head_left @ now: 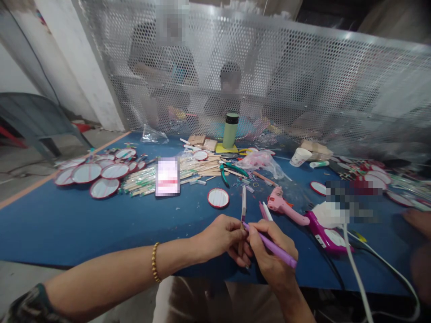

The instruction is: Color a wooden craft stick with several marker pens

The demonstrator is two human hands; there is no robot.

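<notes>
Near the table's front edge, my left hand (224,235) is closed on a thin wooden stick (240,244), pinched between thumb and fingers. A pale strip (244,202) rises just beyond the fingertips; I cannot tell if it is joined to the stick. My right hand (276,249) grips a purple marker pen (279,252) slantwise, its tip touching or close to the stick. Beyond the hands lies a round white disc with a red rim (218,198). A white pen (267,211) and a pink pen (262,209) lie beside my right hand.
A pink glue gun (286,208) with cables lies to the right. Several red-rimmed discs (86,172) pile up at the left, near bundled sticks (138,179) and a phone (167,177). Further back stand a green bottle (230,132), a paper cup (300,157) and a perforated metal screen (202,58).
</notes>
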